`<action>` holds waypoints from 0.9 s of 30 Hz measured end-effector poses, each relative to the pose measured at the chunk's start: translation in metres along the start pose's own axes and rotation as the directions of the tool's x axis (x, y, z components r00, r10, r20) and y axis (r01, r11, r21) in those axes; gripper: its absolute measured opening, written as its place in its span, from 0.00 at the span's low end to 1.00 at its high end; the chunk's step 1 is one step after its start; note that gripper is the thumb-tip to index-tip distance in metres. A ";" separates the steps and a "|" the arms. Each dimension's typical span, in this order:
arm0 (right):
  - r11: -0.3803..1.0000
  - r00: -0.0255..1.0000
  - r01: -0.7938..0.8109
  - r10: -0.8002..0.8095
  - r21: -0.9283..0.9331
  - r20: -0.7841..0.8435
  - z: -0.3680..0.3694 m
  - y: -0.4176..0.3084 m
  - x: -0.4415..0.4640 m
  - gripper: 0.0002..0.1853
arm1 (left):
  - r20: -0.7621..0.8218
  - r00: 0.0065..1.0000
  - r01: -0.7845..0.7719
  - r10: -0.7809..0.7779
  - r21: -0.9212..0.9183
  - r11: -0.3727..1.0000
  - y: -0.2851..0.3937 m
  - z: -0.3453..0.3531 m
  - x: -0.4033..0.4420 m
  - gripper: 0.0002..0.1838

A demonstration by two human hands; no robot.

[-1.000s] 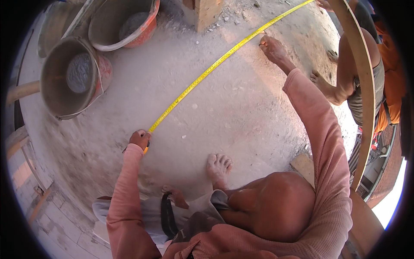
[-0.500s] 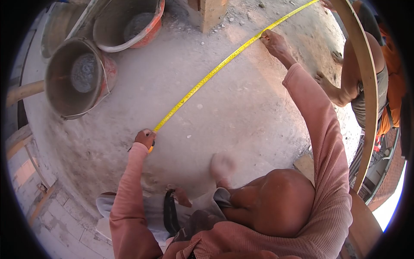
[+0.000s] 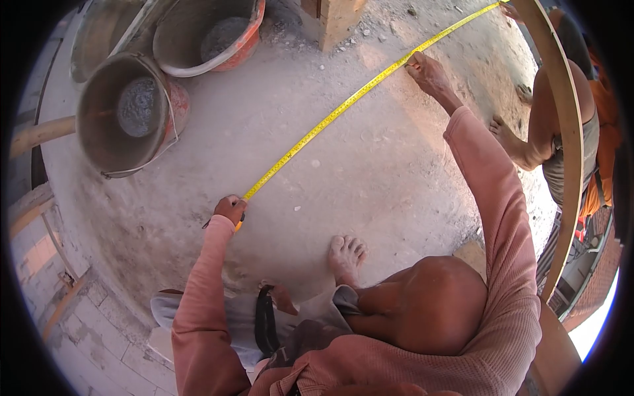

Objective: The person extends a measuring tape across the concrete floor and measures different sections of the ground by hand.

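Note:
A yellow tape measure (image 3: 333, 113) is stretched diagonally across the dusty concrete floor. My left hand (image 3: 230, 208) is closed around its case at the lower-left end, where a bit of yellow housing shows below the fingers. Farther along, my right hand (image 3: 430, 74) has its fingers pinched together at the lower edge of the blade. What those fingertips hold, if anything, is too small to make out. At the far end of the blade, top right, is another person's hand (image 3: 510, 10), partly hidden by a curved wooden strip (image 3: 565, 125).
Two mortar-stained buckets, one upper left (image 3: 122, 115) and a wider red-rimmed one (image 3: 210, 36), stand beside a wooden post (image 3: 340, 23). Another person's bare leg (image 3: 543, 112) is at the right. My bare foot (image 3: 347, 257) rests on the floor below the tape.
The whole view has shifted slightly, moving everything a little to the right. My foot, blurred before, is now sharp with toes showing. Both hands keep their places along the tape.

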State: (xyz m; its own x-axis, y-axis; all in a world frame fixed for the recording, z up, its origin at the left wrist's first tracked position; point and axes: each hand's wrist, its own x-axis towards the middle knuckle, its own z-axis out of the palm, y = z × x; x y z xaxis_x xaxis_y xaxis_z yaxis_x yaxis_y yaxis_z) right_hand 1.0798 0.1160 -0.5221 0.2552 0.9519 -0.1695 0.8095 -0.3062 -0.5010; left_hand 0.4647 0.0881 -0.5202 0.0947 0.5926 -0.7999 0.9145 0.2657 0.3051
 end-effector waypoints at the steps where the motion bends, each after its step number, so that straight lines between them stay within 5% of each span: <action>1: 1.000 1.000 0.013 -0.013 -0.004 -0.010 0.001 0.000 0.000 0.10 | 0.001 1.000 0.007 -0.007 -0.002 1.000 0.000 0.000 0.000 0.18; 27: 0.976 0.995 0.095 -0.088 -0.195 0.043 0.003 0.001 0.009 0.08 | -0.016 1.000 0.002 -0.002 -0.052 0.999 -0.008 0.004 0.005 0.15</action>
State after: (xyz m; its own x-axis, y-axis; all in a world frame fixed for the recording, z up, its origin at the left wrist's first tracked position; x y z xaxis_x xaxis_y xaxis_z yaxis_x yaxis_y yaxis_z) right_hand 1.0815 0.1246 -0.5266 0.1597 0.9740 -0.1610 0.9175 -0.2066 -0.3398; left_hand 0.4597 0.0858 -0.5290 0.0864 0.6037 -0.7925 0.8929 0.3059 0.3303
